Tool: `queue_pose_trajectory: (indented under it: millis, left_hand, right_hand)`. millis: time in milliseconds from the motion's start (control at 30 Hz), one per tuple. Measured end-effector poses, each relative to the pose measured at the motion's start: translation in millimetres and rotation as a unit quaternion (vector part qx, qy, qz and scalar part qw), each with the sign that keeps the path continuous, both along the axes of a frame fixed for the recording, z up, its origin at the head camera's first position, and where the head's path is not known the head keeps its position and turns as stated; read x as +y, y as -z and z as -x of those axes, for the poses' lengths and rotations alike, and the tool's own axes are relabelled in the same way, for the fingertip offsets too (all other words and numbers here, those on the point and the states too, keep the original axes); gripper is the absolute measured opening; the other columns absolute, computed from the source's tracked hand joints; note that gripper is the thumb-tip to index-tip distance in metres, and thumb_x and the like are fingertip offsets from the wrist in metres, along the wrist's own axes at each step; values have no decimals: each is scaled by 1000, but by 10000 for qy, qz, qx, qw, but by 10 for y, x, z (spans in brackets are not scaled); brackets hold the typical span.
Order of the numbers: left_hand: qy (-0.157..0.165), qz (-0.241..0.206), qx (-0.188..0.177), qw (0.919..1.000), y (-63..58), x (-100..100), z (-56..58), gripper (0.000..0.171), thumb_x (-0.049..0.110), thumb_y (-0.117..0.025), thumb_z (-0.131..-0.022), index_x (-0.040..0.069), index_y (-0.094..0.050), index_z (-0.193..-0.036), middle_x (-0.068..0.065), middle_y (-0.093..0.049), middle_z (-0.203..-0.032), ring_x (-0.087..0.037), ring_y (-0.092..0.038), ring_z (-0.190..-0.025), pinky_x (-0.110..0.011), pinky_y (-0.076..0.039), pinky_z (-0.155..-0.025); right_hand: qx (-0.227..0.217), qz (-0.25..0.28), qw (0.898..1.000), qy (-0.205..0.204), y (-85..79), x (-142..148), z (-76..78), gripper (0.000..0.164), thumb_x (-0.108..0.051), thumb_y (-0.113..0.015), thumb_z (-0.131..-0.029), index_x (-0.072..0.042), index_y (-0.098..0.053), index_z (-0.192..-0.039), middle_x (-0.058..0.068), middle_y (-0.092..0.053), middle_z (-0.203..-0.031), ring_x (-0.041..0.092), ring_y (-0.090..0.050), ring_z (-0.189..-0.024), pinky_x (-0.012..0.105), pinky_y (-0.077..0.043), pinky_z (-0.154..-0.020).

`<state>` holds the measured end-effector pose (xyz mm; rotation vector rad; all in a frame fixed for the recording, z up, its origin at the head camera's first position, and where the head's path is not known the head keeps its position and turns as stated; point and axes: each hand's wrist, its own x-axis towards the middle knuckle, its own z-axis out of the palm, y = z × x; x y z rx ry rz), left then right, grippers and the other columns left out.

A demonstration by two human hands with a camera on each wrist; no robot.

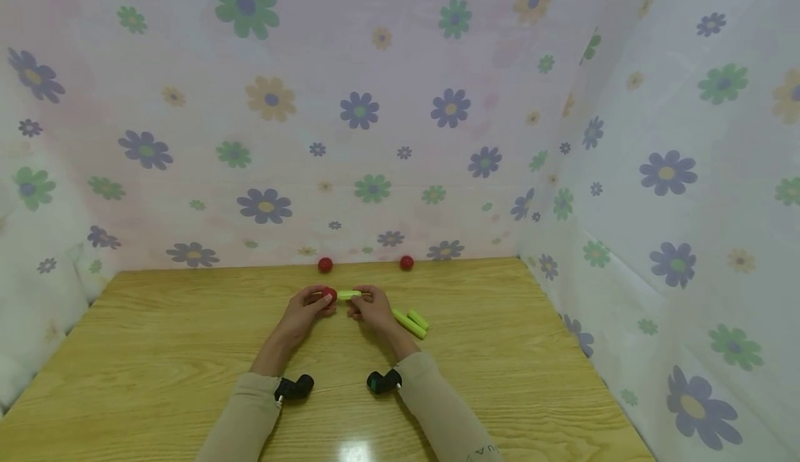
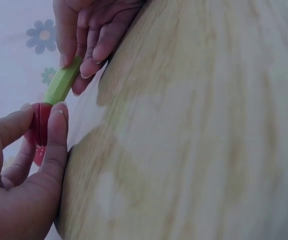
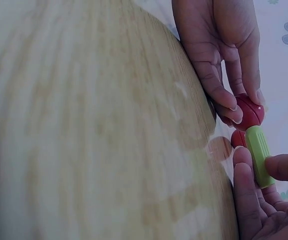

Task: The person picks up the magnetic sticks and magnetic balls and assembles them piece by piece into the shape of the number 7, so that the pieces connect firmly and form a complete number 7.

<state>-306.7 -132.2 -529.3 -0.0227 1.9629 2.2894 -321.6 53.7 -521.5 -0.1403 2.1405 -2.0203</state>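
My left hand [image 1: 301,312] pinches a red ball [image 3: 250,113] between thumb and fingers. A dark seam runs round the ball, plain in both wrist views. From the right, my right hand [image 1: 377,311] holds a light green, ribbed stick [image 3: 259,156] between thumb and fingers. The stick's near end meets the ball in the left wrist view, and the two line up end to end just above the wooden table [image 1: 187,351]. My fingers cover part of the ball and the stick's far end.
Two more red balls, one to the left [image 1: 325,265] and one to the right [image 1: 407,262], sit at the table's back edge. Beside my right wrist lie a longer green stick [image 1: 410,324] and a shorter green piece [image 1: 418,319]. Flower-printed cloth [image 1: 400,128] rises behind the table.
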Motion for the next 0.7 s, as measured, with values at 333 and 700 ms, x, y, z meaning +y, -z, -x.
queue_pose_trajectory:
  millis: [333, 700]
  left_hand:
    - [38, -43, 29, 10000, -3, 8, -3, 43, 1, -56, -106, -13, -41, -145, -20, -57, -124, -7, -71, -85, -19, -62, -84]
    - [-27, 126, 54, 9999, 7, 8, -8, 42, 1, -56, -106, -11, -43, -144, -28, -53, -133, -9, -71, -89, -17, -61, -84]
  right_hand:
    - [-94, -78, 9998, 140, -20, 6, -32, 30, -7, -55, -108, 6, -57, -134, 24, -73, -108, 7, -67, -70, 17, -58, -64]
    - [-335, -90, 9992, 222, -140, 14, -95, 37, -5, -50, -109, 13, -50, -140, 31, -71, -115, 18, -74, -79, 21, -63, -69]
